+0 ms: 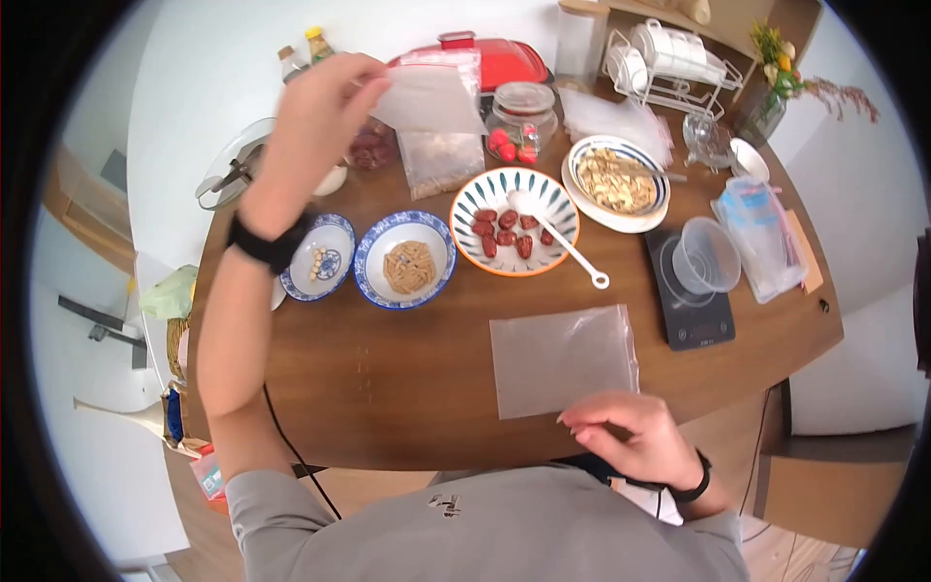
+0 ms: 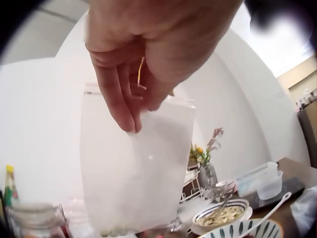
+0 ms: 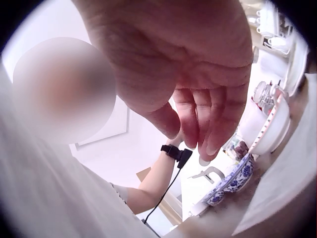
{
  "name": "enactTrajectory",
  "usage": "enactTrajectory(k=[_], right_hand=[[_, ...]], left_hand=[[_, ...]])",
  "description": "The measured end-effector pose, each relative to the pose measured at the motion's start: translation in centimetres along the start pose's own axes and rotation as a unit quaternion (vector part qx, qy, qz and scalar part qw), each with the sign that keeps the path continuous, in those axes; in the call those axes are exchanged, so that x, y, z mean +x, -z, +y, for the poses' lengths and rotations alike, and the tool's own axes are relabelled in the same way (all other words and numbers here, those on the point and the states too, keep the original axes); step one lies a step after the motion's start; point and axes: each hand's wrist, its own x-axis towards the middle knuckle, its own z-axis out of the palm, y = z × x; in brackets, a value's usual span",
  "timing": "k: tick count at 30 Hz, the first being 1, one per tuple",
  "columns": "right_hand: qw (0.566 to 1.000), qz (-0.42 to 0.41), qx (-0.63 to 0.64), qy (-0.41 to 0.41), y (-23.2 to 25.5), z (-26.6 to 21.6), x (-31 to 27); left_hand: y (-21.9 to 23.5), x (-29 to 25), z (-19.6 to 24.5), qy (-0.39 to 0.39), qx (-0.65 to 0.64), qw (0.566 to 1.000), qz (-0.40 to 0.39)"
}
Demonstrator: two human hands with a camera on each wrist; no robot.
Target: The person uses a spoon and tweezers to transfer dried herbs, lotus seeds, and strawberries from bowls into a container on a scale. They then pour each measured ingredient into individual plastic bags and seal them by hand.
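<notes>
Translucent zip-lock bag (image 1: pixel 432 102) hangs at the far side, left of centre, pinched between left hand (image 1: pixel 325 116) thumb and fingers. Right hand (image 1: pixel 630 434): fingers loosely bent, holding nothing, at the near edge beside flat clear bag (image 1: pixel 558 364). Leaf-patterned bowl (image 1: pixel 560 207), centre: red dates (image 1: pixel 525 247), white spoon (image 1: pixel 567 247). Left of it, blue-and-white bowl (image 1: pixel 371 267): tan strips (image 1: pixel 409 268). Further left, blue-and-white dish (image 1: pixel 332 233): pale kernels, maybe lotus seeds, too small to tell. Far right, striped bowl (image 1: pixel 635 153): pale slices (image 1: pixel 611 189).

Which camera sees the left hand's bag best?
Left wrist view: the bag hangs large and close from the left fingers. The head view shows it smaller; in the right wrist view, I can't make it out.
</notes>
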Motion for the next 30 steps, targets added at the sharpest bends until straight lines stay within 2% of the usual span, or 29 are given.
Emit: enactTrajectory(k=[3,4,6,7,9,10,11,12,13,15,18,20,22,24,26,28,29,30], right_hand=[[0.999,0.024,-0.025,-0.016,0.6,-1.5,1.4],[0.999,0.031,-0.024,-0.029,0.6,-2.2,2.1],[0.992,0.104,-0.063,0.041,0.2,-3.6,3.7],[0.991,0.111,-0.064,0.033,-0.1,-4.2,4.1],[0.993,0.093,-0.048,0.06,-0.9,-4.9,4.9],[0.993,0.098,-0.049,0.053,-1.4,-4.8,5.2],[0.994,0.05,-0.077,0.06,-1.9,-4.6,5.5],[0.993,0.001,-0.103,0.066,-2.5,-4.3,5.6],[0.993,0.005,-0.103,0.059,-3.1,-4.0,5.7],[0.993,-0.077,-0.074,0.041,-4.0,-3.5,5.9],[0.994,-0.087,-0.052,0.029,-4.2,-3.1,6.3],[0.994,-0.102,-0.043,0.026,-4.0,-2.8,6.4],[0.988,-0.156,0.012,-0.01,-3.8,-2.6,6.5],[0.985,-0.169,0.038,-0.018,-3.5,-1.8,6.6],[0.981,-0.182,0.065,-0.025,-3.1,-1.7,6.5],[0.966,-0.191,0.134,-0.113,-2.7,-2.2,6.3],[0.966,-0.189,0.133,-0.114,-2.9,-1.9,6.1],[0.969,-0.172,0.145,-0.098,-3.4,-1.5,5.8]], left_hand=[[4.3,-2.1,5.7,0.012,-0.006,0.998,-0.067],[5.5,-3.0,7.5,-0.015,0.005,0.994,-0.112],[6.5,-5.4,9.8,-0.063,0.013,0.979,-0.195],[6.6,-6.6,10.6,-0.082,0.008,0.969,-0.233],[5.5,-9.3,11.7,-0.187,-0.029,0.945,-0.268],[5.3,-10.3,12.2,-0.171,-0.038,0.927,-0.333],[5.0,-11.1,12.7,-0.156,-0.045,0.904,-0.397],[4.4,-12.0,13.1,-0.16,-0.052,0.901,-0.4],[3.6,-12.8,13.4,-0.165,-0.078,0.903,-0.39],[3.0,-13.7,13.6,-0.172,-0.108,0.903,-0.377],[2.7,-14.2,13.8,-0.192,-0.095,0.903,-0.373],[2.6,-14.4,14.1,-0.192,-0.095,0.917,-0.337],[2.5,-14.7,14.2,-0.179,-0.106,0.921,-0.328],[2.1,-14.9,14.6,-0.168,-0.116,0.926,-0.318],[1.8,-15.0,15.3,-0.032,-0.112,0.975,-0.192],[2.4,-15.9,14.6,-0.01,-0.122,0.977,-0.175],[2.8,-16.4,14.3,0.012,-0.132,0.978,-0.159],[3.2,-16.8,14.6,0.093,-0.229,0.938,-0.242]])
